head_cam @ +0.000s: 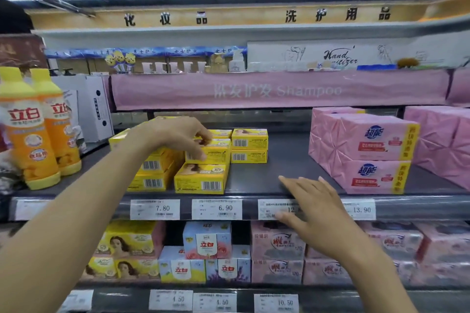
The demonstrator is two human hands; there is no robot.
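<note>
Several yellow soap boxes (201, 178) are stacked on a dark shop shelf (274, 168), left of its middle. My left hand (175, 134) reaches over the stack, and its curled fingers pinch the top yellow box (216, 154) of the middle pile. Two more yellow boxes (249, 146) stand stacked just to the right. My right hand (312, 206) lies with straight, spread fingers on the shelf's front edge, over the price tags, and holds nothing.
Two orange detergent bottles (33, 132) stand at the shelf's left end. Pink soap packs (366, 150) fill the right side. A bare stretch of shelf lies between yellow and pink stacks. Price tags (216, 208) line the rail; more boxed soaps (206, 251) sit below.
</note>
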